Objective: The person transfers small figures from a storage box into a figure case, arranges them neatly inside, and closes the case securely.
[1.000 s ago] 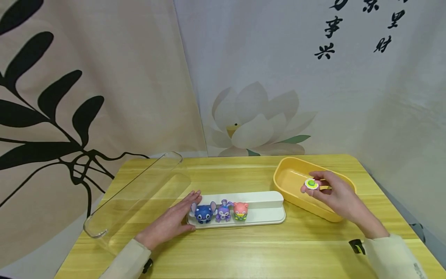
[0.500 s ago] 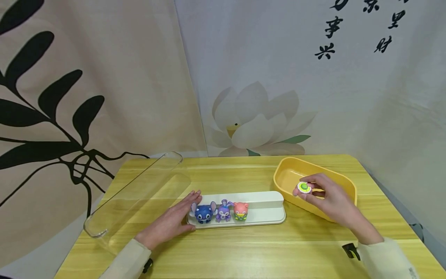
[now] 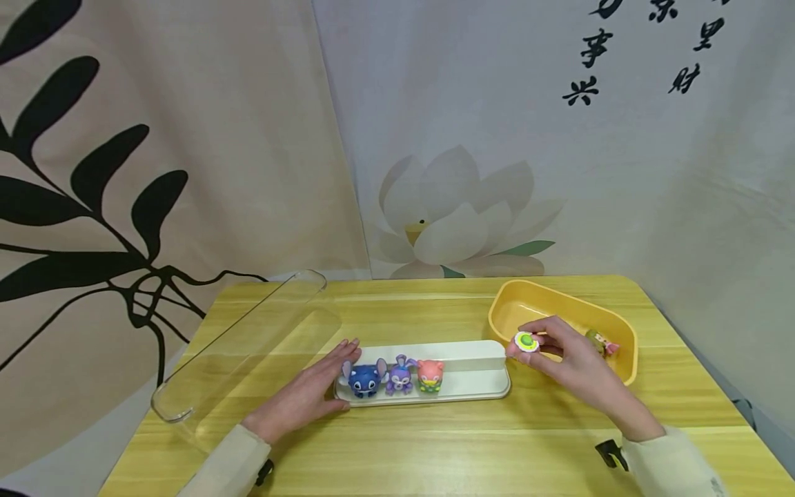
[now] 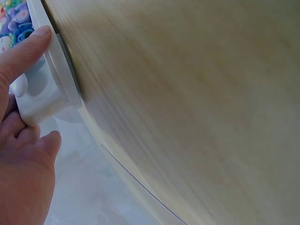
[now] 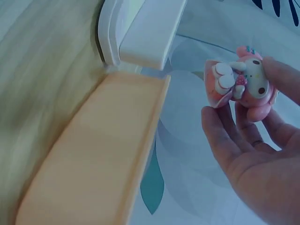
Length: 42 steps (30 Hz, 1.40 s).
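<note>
My left hand [image 3: 304, 400] holds the left end of a white display base [image 3: 472, 386], thumb on its front edge and fingers at the back. Three figurines stand on the base's lower step: a blue big-eared one [image 3: 363, 379], a purple rabbit [image 3: 400, 376] and a pink one with green below [image 3: 430, 376]. Between thumb and fingers, my right hand [image 3: 574, 355] pinches a pink-hooded figurine [image 5: 253, 84], lifted near the base's right end. In the head view its round white, yellow and green underside [image 3: 526, 342] faces the camera.
A yellow tray [image 3: 522, 297] sits at the right, behind my right hand, with a small olive and pink figurine [image 3: 601, 342] inside. At the left lies a clear cover [image 3: 242, 352]. A printed curtain [image 3: 453, 103] hangs beyond the wooden table [image 3: 422, 455].
My right hand has carried the pink-hooded figurine leftward from over the yellow tray toward the base, uncovering another figurine in the tray. The left hand stays where it was.
</note>
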Motion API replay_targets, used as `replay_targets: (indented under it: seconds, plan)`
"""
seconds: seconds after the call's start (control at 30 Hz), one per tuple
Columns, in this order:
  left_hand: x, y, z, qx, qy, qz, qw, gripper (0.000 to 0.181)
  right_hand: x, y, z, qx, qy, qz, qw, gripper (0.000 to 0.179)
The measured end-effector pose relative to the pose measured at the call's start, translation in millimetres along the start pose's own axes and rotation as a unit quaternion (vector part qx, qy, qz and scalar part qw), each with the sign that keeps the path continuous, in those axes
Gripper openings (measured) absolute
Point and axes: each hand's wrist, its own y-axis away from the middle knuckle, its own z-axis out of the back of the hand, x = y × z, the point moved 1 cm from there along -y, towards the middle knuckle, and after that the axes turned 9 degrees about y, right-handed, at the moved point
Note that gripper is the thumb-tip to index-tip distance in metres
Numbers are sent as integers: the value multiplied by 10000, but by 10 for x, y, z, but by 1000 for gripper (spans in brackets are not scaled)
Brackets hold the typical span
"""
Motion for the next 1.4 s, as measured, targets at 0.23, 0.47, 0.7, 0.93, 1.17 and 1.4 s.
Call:
replay_targets:
  seconds: [0.23,0.47,0.7,0.93,1.17,1.4]
  plan:
    - [5,-13,-4,-4,-6,-23,10000,95,17,11,-140,197,-459,-151,9986,32]
    - [4,-18,-16,-46,-3,-87,10000,96,27,0,-261,357,-827,-113,9959,33]
    - [12,-15,-19,-71,1,-103,9999,96,87,-2,-346,443,-797,-255,9955,38]
    - [8,-11,-20,-78,-11,-103,9999,96,138,-21,-430,370,-553,-165,9976,35]
    - [4,-15,-18,-48,13,-60,10000,96,145,-36,-520,445,-456,-259,9976,36]
    - [2,-15,-16,-54,17,-37,10000,96,158,-34,-594,566,-621,-415,9956,35]
